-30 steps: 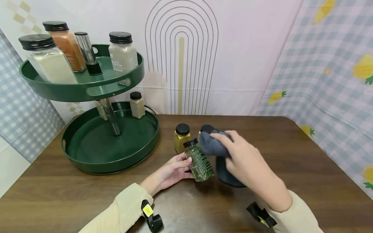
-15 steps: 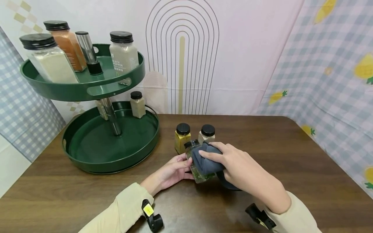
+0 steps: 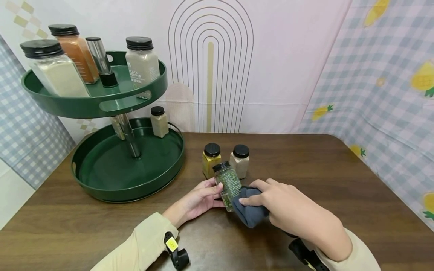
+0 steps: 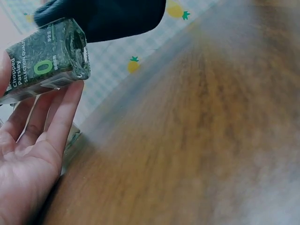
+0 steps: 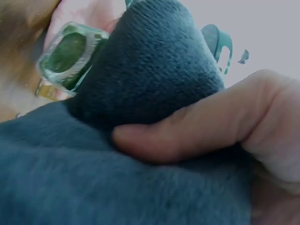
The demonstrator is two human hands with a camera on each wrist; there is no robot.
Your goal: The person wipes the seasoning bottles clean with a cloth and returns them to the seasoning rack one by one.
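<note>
In the head view my left hand (image 3: 200, 199) grips a glass jar of chopped parsley (image 3: 228, 184) with a black lid, tilted above the table. The left wrist view shows the jar's label and base, with fingers beneath it. A bunched blue-grey cloth (image 3: 251, 207) is pinched in my right hand (image 3: 285, 201), against or very near the jar's lower right side. In the right wrist view the thumb presses into the folded cloth (image 5: 150, 70), and the jar's base (image 5: 70, 51) shows beside it. Behind the parsley stand a yellow spice jar (image 3: 211, 162) and a pale spice jar (image 3: 240, 162).
At left on the wooden table (image 3: 322, 169) stands a two-tier green rack (image 3: 129, 188). Its upper tray (image 3: 112, 105) carries several items, including a black pepper jar (image 3: 142, 64) and an orange spice jar (image 3: 76, 56). A small jar (image 3: 159, 122) sits on the lower tray.
My right hand has moved the cloth from the jar's upper side down across its front to the lower right side. The parsley label shows again. My left hand has stayed in place.
</note>
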